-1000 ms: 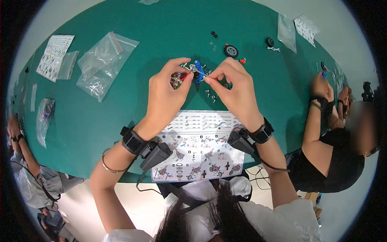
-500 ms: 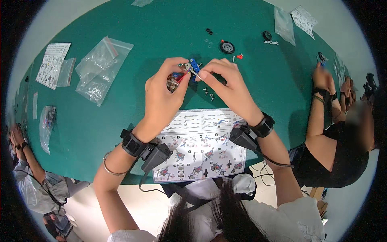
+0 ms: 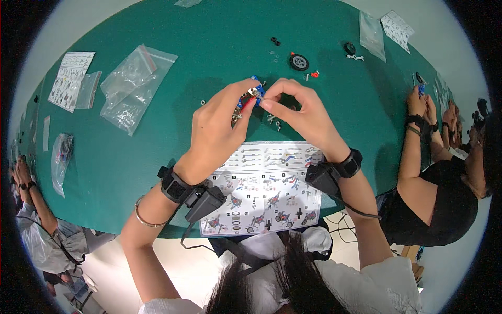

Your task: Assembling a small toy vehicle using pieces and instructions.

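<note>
Fingers [image 3: 246,102] of both hands pinched on small blue assembly [image 3: 254,93] | held above green table [image 3: 209,47]

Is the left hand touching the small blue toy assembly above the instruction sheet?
Touching. The head view shows the left hand with its fingers closed around the small blue toy assembly; no gap is visible between them.

Single head-worn fisheye view, looking steeply down, close over the green table [image 3: 157,157], edges bending.
</note>
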Motion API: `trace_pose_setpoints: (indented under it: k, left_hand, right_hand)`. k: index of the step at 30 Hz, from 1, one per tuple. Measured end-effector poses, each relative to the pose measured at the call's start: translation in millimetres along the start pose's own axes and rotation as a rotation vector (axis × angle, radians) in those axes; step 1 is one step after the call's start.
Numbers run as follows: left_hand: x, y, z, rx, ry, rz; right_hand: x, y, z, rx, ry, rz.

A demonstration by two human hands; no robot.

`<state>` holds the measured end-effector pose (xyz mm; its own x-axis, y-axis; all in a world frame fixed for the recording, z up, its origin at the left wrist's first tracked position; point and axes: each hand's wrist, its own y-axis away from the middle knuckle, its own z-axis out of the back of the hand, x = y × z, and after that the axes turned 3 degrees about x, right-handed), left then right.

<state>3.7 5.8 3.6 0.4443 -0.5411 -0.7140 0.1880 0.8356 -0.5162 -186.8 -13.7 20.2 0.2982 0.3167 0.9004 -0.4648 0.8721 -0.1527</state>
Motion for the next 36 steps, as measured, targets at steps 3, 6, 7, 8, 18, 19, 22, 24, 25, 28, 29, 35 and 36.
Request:
trace_pose_setpoints:
  k: [3, 6, 7, 8, 18, 19, 22, 24, 25, 28, 29, 35, 36]
  left_hand:
    - [-0.8, 0.5, -0.7, 0.029, -0.006, 0.012]
    - [0.7, -0.1, 0.2, 0.048, -0.044, -0.039]
    - [1.3, -0.4, -0.1, 0.036, -0.061, -0.088]
    - [1.7, -0.5, -0.5, 0.023, -0.077, -0.138]
    - [3.5, -1.6, -2.6, -0.005, -0.019, -0.124]
    - [4.1, -1.4, -2.7, -0.004, -0.026, -0.125]
    - [4.2, -1.5, -2.4, -0.009, -0.063, -0.142]
    - [2.5, -1.6, -1.0, -0.015, -0.091, -0.157]
    - [0.9, -1.2, 0.2, 0.0, -0.124, -0.155]
    - [3.8, -0.6, -0.8, 0.003, -0.2, -0.195]
    - [5.0, -0.3, -1.3, -0.01, -0.245, -0.237]
    - [4.8, 0.2, -1.6, 0.002, -0.271, -0.242]
    - [5.8, 0.4, -1.9, 0.001, -0.272, -0.241]
  right_hand:
    - [-0.2, 0.7, 0.9, -0.046, 0.128, 0.038]
    - [0.5, 1.0, 0.2, -0.073, 0.121, 0.024]
    - [0.1, 1.4, -0.3, -0.072, 0.104, 0.008]
    - [-0.2, 1.8, -0.8, -0.07, 0.087, -0.007]
    - [-3.8, 1.8, 1.1, 0.021, -0.157, -0.047]
    - [-1.1, 1.4, 2.1, 0.032, -0.087, -0.027]
    - [3.8, 0.9, 2.0, 0.016, -0.013, 0.008]
    - [6.1, 1.3, 0.2, -0.011, -0.008, 0.022]
    - [7.3, 2.3, -0.9, -0.035, -0.024, 0.004]
    - [11.4, 3.4, -2.5, -0.068, -0.001, -0.02]
    - [13.1, 3.4, -3.3, -0.077, 0.037, -0.026]
    - [17.6, 4.3, -6.6, -0.224, 0.401, 0.161]
    - [18.3, 4.3, -7.0, -0.222, 0.4, 0.162]
